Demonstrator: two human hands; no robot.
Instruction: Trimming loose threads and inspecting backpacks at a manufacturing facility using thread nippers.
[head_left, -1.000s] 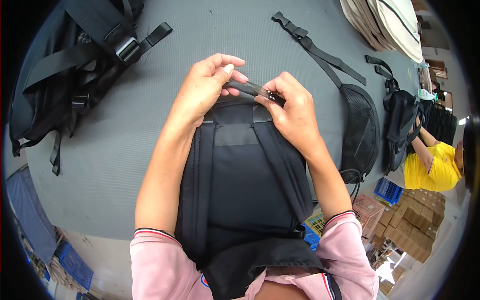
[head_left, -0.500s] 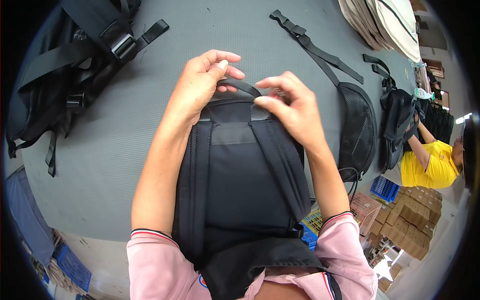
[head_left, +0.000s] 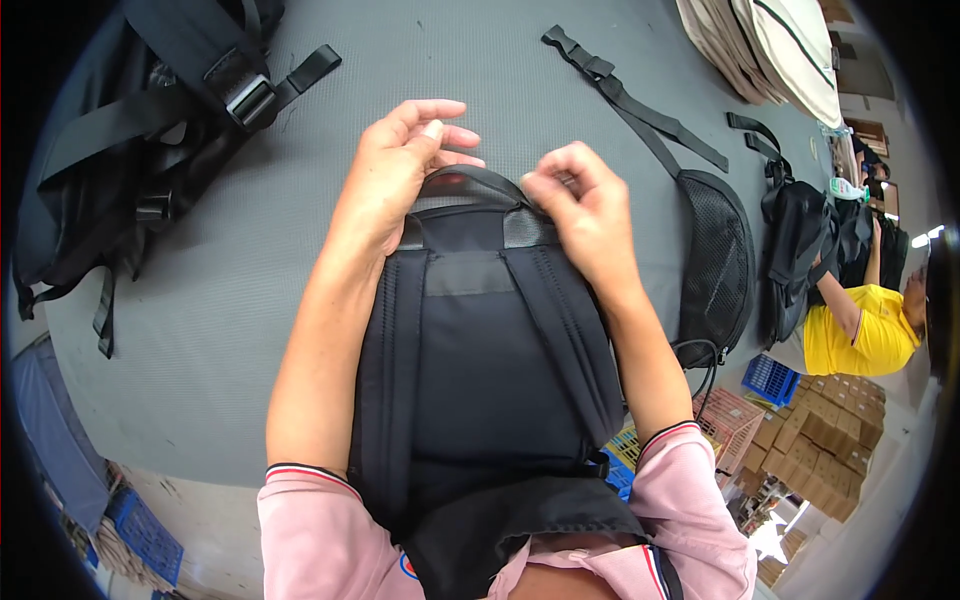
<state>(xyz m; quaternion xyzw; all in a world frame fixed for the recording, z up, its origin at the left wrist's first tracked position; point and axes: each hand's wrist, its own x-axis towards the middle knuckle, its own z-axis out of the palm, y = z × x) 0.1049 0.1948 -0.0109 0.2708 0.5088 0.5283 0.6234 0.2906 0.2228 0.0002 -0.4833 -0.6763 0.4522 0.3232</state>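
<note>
the left hand [head_left: 395,165] is hovering at the left part of the carry handle [head_left: 485,176], thumb and fingers standing apart, seemingly clamping nothing. the right hand [head_left: 592,212] is resting by the handle's right end, its fingers bending toward the palm and blurring; whether thumb and forefinger are pinching anything, i cannot tell. between the hands the handle is arching up, probably because its fastened ends are holding the loop in shape.

just below both hands the black backpack [head_left: 490,370] is lying between the forearms, strap side up, its lower end pointing toward the person's body; this is likely keeping the handle within easy reach and the bag steady. its shoulder straps [head_left: 395,380] are running away from the hands.

well left of the left hand, another black bag [head_left: 90,220] is lying on the grey table [head_left: 200,380], perhaps leaving working room. right of the right hand, a black mesh pouch [head_left: 717,270] is lying, its buckled strap [head_left: 600,66] stretching away. farther right, a person in yellow [head_left: 860,330] is standing.
</note>
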